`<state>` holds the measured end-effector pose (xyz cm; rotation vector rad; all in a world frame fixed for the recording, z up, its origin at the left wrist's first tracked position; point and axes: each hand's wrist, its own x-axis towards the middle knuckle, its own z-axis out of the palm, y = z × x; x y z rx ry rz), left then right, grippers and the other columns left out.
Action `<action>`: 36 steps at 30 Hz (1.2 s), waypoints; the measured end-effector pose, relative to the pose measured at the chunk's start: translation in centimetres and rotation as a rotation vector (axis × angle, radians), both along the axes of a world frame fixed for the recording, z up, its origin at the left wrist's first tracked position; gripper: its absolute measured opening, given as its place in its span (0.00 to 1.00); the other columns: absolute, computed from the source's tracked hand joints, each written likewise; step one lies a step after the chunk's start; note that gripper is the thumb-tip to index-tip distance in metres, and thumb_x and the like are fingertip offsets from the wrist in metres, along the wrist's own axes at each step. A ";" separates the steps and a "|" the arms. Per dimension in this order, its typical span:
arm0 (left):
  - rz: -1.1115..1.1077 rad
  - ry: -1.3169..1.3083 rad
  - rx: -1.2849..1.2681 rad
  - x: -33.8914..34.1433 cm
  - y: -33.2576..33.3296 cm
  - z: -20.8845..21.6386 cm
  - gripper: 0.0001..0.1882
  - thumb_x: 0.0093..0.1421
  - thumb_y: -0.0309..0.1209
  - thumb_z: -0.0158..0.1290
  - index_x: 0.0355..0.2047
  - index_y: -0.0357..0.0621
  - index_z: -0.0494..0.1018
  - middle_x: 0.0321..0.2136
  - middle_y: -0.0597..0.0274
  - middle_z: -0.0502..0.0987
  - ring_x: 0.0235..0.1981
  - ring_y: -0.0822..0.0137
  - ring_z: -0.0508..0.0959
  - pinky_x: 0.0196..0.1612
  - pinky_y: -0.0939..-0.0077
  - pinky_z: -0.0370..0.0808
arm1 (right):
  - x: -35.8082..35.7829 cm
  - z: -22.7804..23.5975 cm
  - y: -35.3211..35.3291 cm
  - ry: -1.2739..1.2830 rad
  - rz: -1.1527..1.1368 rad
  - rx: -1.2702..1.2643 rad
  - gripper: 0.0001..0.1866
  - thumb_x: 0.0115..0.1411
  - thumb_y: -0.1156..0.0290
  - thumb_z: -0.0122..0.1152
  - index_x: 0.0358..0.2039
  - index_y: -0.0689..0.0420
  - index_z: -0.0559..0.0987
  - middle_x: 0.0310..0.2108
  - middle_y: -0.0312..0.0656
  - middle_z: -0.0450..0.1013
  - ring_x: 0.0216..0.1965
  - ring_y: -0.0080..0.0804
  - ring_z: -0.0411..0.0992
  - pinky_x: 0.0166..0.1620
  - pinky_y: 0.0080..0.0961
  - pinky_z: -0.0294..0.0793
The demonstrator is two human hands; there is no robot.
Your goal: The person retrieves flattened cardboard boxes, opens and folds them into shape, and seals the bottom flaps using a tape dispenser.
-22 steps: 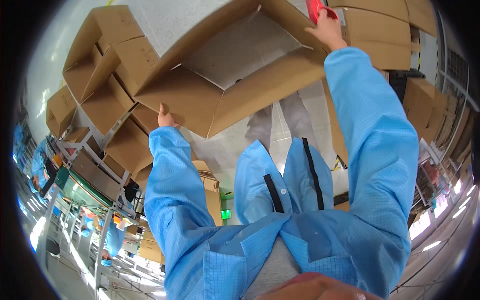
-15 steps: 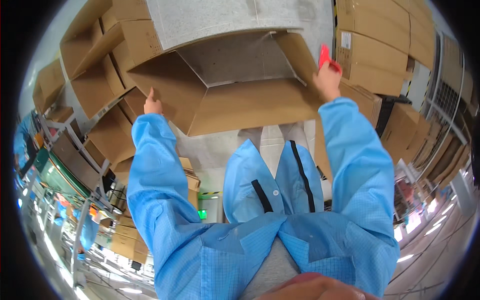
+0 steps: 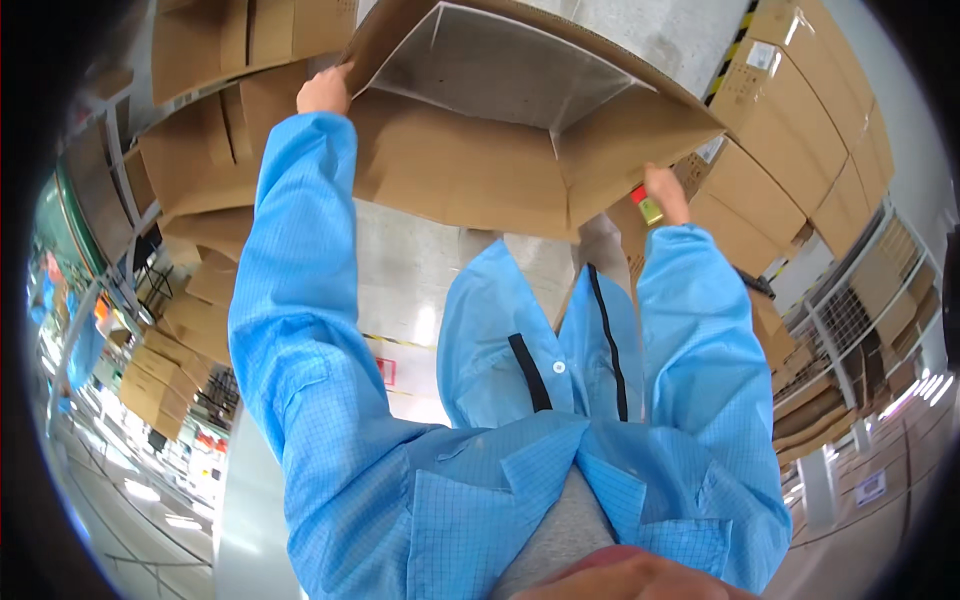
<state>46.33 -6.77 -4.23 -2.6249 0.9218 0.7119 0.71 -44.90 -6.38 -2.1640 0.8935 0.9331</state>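
In front of me stands a large brown cardboard box [image 3: 465, 165] with its flaps spread outward and a grey surface showing through its opening. My left hand [image 3: 325, 92] is closed on the box's left corner, fingers over the cardboard edge. On the right, my right hand [image 3: 667, 195] is closed around a small red tool with a yellowish part [image 3: 648, 205], held beside the right flap. Its exact kind is not clear. Whether the right fingers also touch the flap, I cannot tell.
Open cardboard boxes [image 3: 200, 150] crowd the left side. Closed cartons [image 3: 800, 110] are stacked at the right, close to my right hand. Wire-mesh racking [image 3: 880, 275] stands farther right. Yellow-and-black floor tape [image 3: 730, 55] runs beside the stack.
The box has swung round and shifted relative to me. My left hand has gone from pointing along the left flap to gripping the box corner. The right hand has dropped lower, turning the red tool downward.
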 end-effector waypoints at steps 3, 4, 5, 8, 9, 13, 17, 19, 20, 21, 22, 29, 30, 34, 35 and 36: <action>0.096 0.025 0.004 -1.6 -6.0 -2.7 0.23 0.57 0.28 0.45 0.54 0.59 0.69 0.43 0.55 0.78 0.42 0.52 0.78 0.45 0.58 0.76 | -4.0 -6.2 0.8 0.248 0.063 -0.028 0.31 0.60 0.49 0.39 0.44 0.65 0.77 0.45 0.60 0.72 0.50 0.53 0.70 0.53 0.42 0.66; 0.163 -0.039 -0.021 -2.0 -4.3 -3.1 0.25 0.55 0.29 0.49 0.55 0.60 0.69 0.41 0.54 0.78 0.41 0.51 0.78 0.45 0.57 0.76 | -1.5 -5.7 4.1 0.331 0.024 0.051 0.32 0.60 0.48 0.39 0.44 0.65 0.77 0.45 0.59 0.72 0.50 0.53 0.70 0.53 0.41 0.66; 0.235 -0.106 -0.052 -2.6 -2.9 -2.9 0.27 0.52 0.29 0.52 0.55 0.60 0.68 0.40 0.52 0.78 0.40 0.49 0.78 0.44 0.56 0.76 | 1.9 -4.0 7.2 0.419 -0.005 0.119 0.32 0.60 0.47 0.39 0.43 0.65 0.78 0.45 0.58 0.73 0.50 0.52 0.70 0.53 0.40 0.66; 0.426 0.283 -0.422 -5.0 -8.5 -1.0 0.21 0.53 0.35 0.54 0.50 0.55 0.73 0.47 0.45 0.74 0.48 0.49 0.75 0.51 0.64 0.72 | 2.7 -3.3 8.9 0.466 -0.039 0.109 0.37 0.58 0.40 0.40 0.41 0.65 0.79 0.45 0.56 0.74 0.51 0.52 0.70 0.53 0.39 0.66; 0.457 0.560 -0.821 -5.8 -7.5 0.3 0.19 0.54 0.35 0.53 0.48 0.54 0.75 0.43 0.43 0.76 0.46 0.53 0.76 0.51 0.71 0.72 | 3.5 -3.5 9.0 0.480 -0.021 0.118 0.37 0.58 0.40 0.40 0.41 0.65 0.79 0.45 0.56 0.74 0.51 0.52 0.70 0.53 0.39 0.66; 0.343 0.382 -0.320 -5.9 -1.2 -12.8 0.27 0.52 0.34 0.53 0.55 0.48 0.68 0.50 0.40 0.70 0.50 0.50 0.74 0.51 0.62 0.72 | 7.4 -2.6 10.5 0.472 -0.141 0.296 0.43 0.55 0.31 0.42 0.40 0.65 0.79 0.42 0.56 0.75 0.49 0.51 0.71 0.52 0.37 0.67; 0.430 0.417 -0.731 -12.1 -4.0 -15.3 0.21 0.53 0.38 0.56 0.48 0.53 0.74 0.62 0.39 0.56 0.61 0.45 0.60 0.60 0.61 0.61 | 5.8 -4.0 10.3 0.472 0.026 0.046 0.44 0.55 0.30 0.39 0.40 0.64 0.80 0.43 0.55 0.75 0.50 0.49 0.71 0.53 0.38 0.67; 0.576 0.536 -0.690 -12.4 -4.3 -14.8 0.18 0.54 0.40 0.55 0.45 0.51 0.76 0.65 0.34 0.45 0.67 0.46 0.48 0.65 0.63 0.52 | 6.5 -4.7 11.0 0.463 0.181 -0.122 0.45 0.55 0.29 0.38 0.40 0.64 0.80 0.44 0.55 0.74 0.51 0.48 0.70 0.53 0.38 0.67; 0.544 0.538 -0.721 -12.3 -3.5 -15.0 0.18 0.55 0.39 0.54 0.45 0.50 0.76 0.65 0.34 0.46 0.67 0.46 0.47 0.65 0.63 0.52 | 7.7 -4.7 11.3 0.477 0.222 -0.013 0.44 0.56 0.30 0.38 0.40 0.63 0.80 0.45 0.54 0.74 0.51 0.47 0.70 0.53 0.38 0.68; 0.517 0.544 -0.744 -12.6 -2.1 -15.5 0.18 0.55 0.39 0.53 0.45 0.49 0.75 0.64 0.34 0.47 0.67 0.46 0.47 0.65 0.63 0.51 | 8.9 -4.3 11.7 0.500 0.265 0.103 0.43 0.57 0.31 0.37 0.39 0.62 0.81 0.45 0.53 0.74 0.51 0.46 0.70 0.53 0.38 0.68; 0.493 0.449 -0.733 -12.3 2.5 -16.8 0.18 0.56 0.38 0.53 0.46 0.47 0.75 0.65 0.37 0.48 0.67 0.48 0.50 0.65 0.64 0.53 | 12.3 -2.1 13.9 0.511 0.287 0.186 0.40 0.59 0.34 0.37 0.38 0.60 0.81 0.45 0.52 0.74 0.50 0.47 0.70 0.52 0.38 0.69; 0.746 0.468 -0.438 -17.2 -0.5 -20.6 0.32 0.54 0.41 0.53 0.59 0.51 0.63 0.66 0.54 0.50 0.63 0.49 0.57 0.63 0.61 0.60 | 13.5 -11.1 8.7 0.612 -0.040 0.525 0.20 0.60 0.52 0.54 0.39 0.56 0.80 0.31 0.42 0.78 0.34 0.36 0.76 0.39 0.36 0.73; 0.842 0.505 -0.453 -18.1 -0.8 -19.9 0.35 0.53 0.39 0.54 0.62 0.51 0.58 0.66 0.55 0.50 0.63 0.50 0.57 0.62 0.60 0.61 | 13.5 -12.0 8.3 0.846 -0.383 0.535 0.15 0.59 0.57 0.57 0.37 0.55 0.79 0.28 0.39 0.76 0.32 0.33 0.75 0.35 0.34 0.74; 0.615 0.263 -0.871 -20.6 1.4 -22.3 0.36 0.52 0.34 0.54 0.61 0.43 0.56 0.63 0.38 0.54 0.63 0.46 0.58 0.61 0.61 0.62 | 13.3 -18.7 4.5 0.616 -0.637 0.754 0.10 0.60 0.62 0.53 0.35 0.54 0.76 0.27 0.39 0.76 0.27 0.30 0.74 0.33 0.30 0.76; 0.634 0.267 -0.890 -19.8 -0.8 -22.4 0.36 0.52 0.34 0.54 0.61 0.43 0.56 0.63 0.38 0.54 0.63 0.46 0.58 0.61 0.61 0.62 | 12.3 -21.1 0.9 0.622 -0.627 0.729 0.10 0.60 0.62 0.53 0.35 0.54 0.76 0.27 0.39 0.76 0.27 0.30 0.74 0.33 0.30 0.76; 0.761 0.393 -0.763 -17.7 -3.8 -22.0 0.38 0.51 0.34 0.54 0.62 0.41 0.55 0.64 0.40 0.50 0.65 0.46 0.52 0.63 0.62 0.58 | 11.8 -22.8 -2.1 0.584 -0.505 0.746 0.10 0.61 0.63 0.52 0.36 0.55 0.76 0.28 0.38 0.76 0.28 0.30 0.74 0.34 0.29 0.76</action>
